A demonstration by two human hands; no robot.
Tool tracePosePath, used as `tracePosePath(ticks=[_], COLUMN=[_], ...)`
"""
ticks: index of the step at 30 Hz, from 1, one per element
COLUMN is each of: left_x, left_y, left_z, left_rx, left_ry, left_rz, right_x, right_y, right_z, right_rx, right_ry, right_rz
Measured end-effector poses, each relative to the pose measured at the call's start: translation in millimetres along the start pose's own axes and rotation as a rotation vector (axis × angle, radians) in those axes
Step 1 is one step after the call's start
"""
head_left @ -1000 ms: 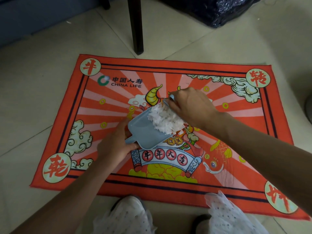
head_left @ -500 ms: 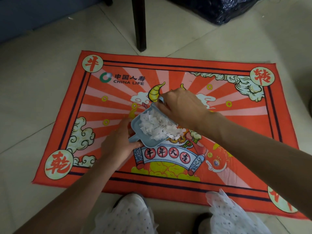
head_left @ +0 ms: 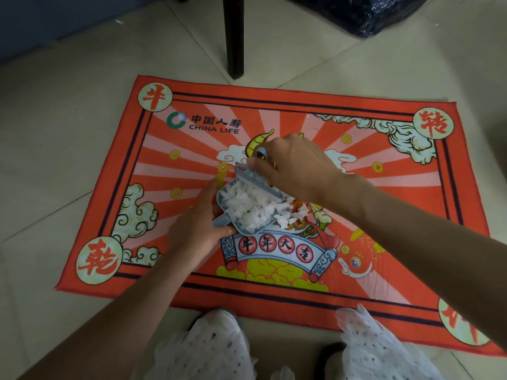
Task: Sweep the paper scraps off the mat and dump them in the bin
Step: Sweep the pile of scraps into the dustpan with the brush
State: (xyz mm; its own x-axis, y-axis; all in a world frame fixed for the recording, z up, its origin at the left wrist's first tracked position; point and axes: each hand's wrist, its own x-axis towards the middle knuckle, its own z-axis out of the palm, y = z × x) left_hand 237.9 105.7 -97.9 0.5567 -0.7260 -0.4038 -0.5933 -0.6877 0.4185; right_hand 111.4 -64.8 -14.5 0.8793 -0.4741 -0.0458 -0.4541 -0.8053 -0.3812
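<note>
A red printed mat [head_left: 109, 171] lies on the tiled floor. At its middle my left hand [head_left: 196, 229] grips the handle of a small grey-blue dustpan [head_left: 222, 221]. White paper scraps [head_left: 247, 207] fill the pan, and a few spill over its right lip onto the mat. My right hand [head_left: 296, 167] holds a small grey-blue brush [head_left: 258, 181] whose head rests across the pan's far edge, against the scraps. The brush's bristles are mostly hidden by my hand.
A dark chair leg [head_left: 233, 37] stands on the floor just beyond the mat's far edge. A black plastic bag [head_left: 370, 12] lies at the top right. My two feet in white dotted covers [head_left: 208, 349] are at the mat's near edge.
The scraps have spread flatter inside the dustpan, and the brush head now lies across the pan's far edge. Both hands stayed near the mat's middle.
</note>
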Motion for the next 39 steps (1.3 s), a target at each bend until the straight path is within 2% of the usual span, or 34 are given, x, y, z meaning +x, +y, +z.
tracePosePath(ticks=[9, 15, 22, 26, 31, 39], left_x=[-0.4, 1.7, 1.7, 1.2, 1.8, 0.9], left_y=[0.0, -1.3, -1.3, -2.5, -6.1, -10.9], left_z=[-0.8, 1.2, 3.4, 4.6, 7.4, 7.3], left_rx=[0.018, 0.054, 0.036, 0.019, -0.010, -0.046], left_ry=[-0.003, -0.004, -0.005, 0.001, 0.006, 0.013], left_rz=[-0.004, -0.010, -0.018, -0.031, -0.022, -0.023], right_x=[2.1, 0.5, 11.7, 20.4, 26.3, 41.3], right_y=[13.7, 15.9, 31.9, 44.1, 40.5, 25.1], right_z=[-5.4, -10.0, -24.9, -31.5, -21.7, -9.0], right_rx=[0.119, 0.089, 0.088, -0.024, -0.161, -0.220], right_ry=[-0.020, -0.049, 0.132, 0.193, 0.126, 0.007], right_rz=[0.054, 0.028, 0.049, 0.080, 0.076, 0.033])
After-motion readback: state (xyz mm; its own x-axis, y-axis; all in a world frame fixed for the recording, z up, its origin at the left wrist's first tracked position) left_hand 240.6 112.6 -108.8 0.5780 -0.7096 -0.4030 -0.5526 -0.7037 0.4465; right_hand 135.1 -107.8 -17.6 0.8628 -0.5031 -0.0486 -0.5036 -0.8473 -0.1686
